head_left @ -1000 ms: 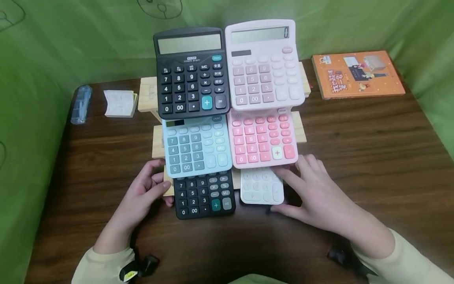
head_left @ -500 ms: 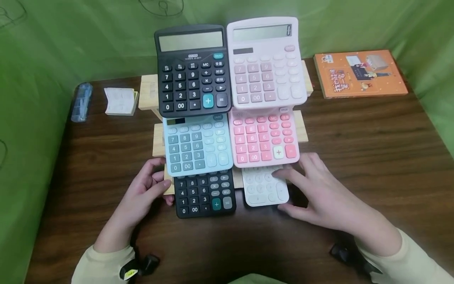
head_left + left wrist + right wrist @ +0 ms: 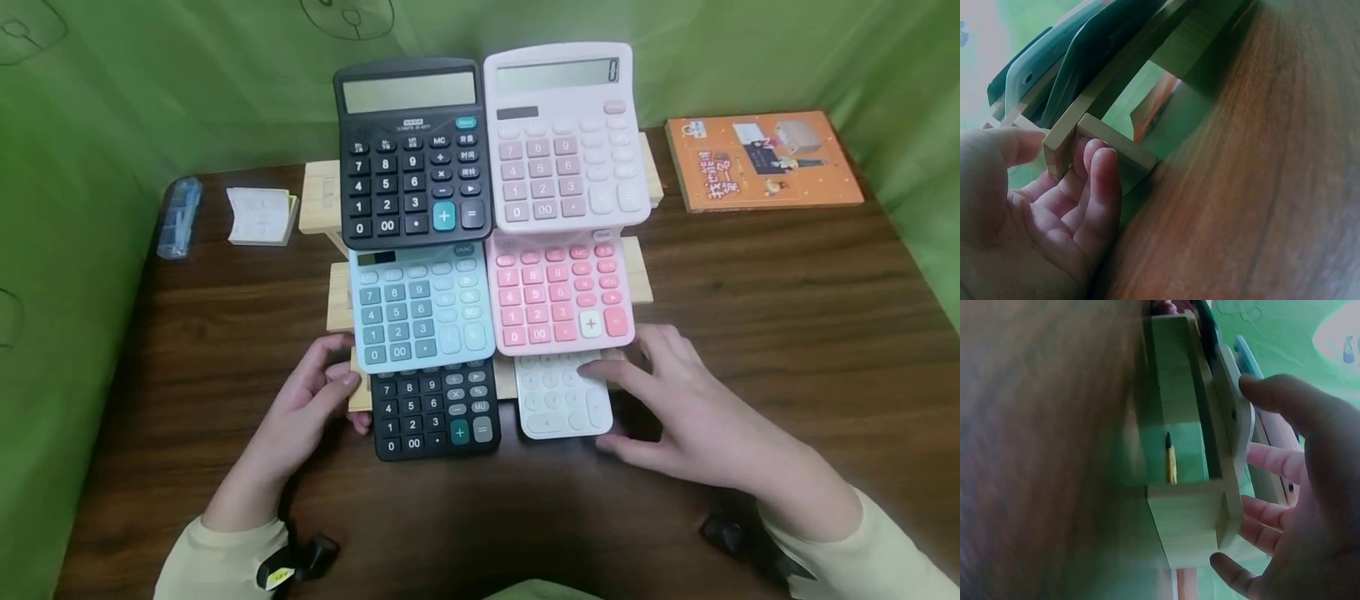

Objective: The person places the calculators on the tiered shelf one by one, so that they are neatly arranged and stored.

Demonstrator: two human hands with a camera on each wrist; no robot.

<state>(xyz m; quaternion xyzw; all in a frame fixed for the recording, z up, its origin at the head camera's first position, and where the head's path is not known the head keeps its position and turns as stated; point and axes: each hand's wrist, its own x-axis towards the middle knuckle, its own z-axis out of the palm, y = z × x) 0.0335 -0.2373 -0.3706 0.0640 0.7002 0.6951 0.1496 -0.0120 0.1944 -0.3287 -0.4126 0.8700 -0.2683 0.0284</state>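
Note:
In the head view, calculators stand in two columns on a tiered wooden rack. My left hand grips the rack's lower left end, its thumb on the bar and curled fingers behind and below, as the left wrist view shows. My right hand is at the small white calculator on the bottom tier. Its index finger reaches over the right-hand keys, and the thumb lies by the lower right corner. Left of it leans a black calculator. The white calculator's upper part is hidden under the pink calculator.
A light blue calculator fills the middle tier's left. Above are a black calculator and a pale pink calculator. An orange book lies back right; a notepad and a blue translucent case lie back left.
The white calculator has shifted slightly right and tilted a little between the first two frames. My right hand has drawn a bit to the right. The left hand keeps its hold.

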